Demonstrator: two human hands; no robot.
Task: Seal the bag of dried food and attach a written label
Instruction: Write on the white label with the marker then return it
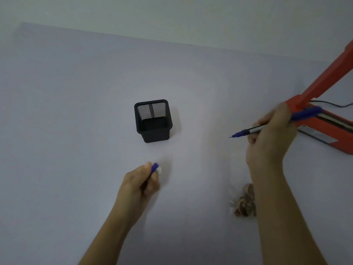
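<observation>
My right hand (271, 138) grips a blue and white pen (250, 130), uncapped, its tip pointing left above the table. My left hand (142, 181) is closed on the blue pen cap (155, 167), with something small and white beside it at the fingertips. A clear bag of brown dried food (245, 202) lies on the table at the near right, partly hidden behind my right forearm. The orange heat sealer (324, 129) stands at the right edge with its arm (328, 73) raised. No label is clearly visible.
A black mesh pen holder (152, 121) stands in the middle of the pale table (76, 111). A black cable (332, 104) runs behind the sealer. A wall borders the table's far edge.
</observation>
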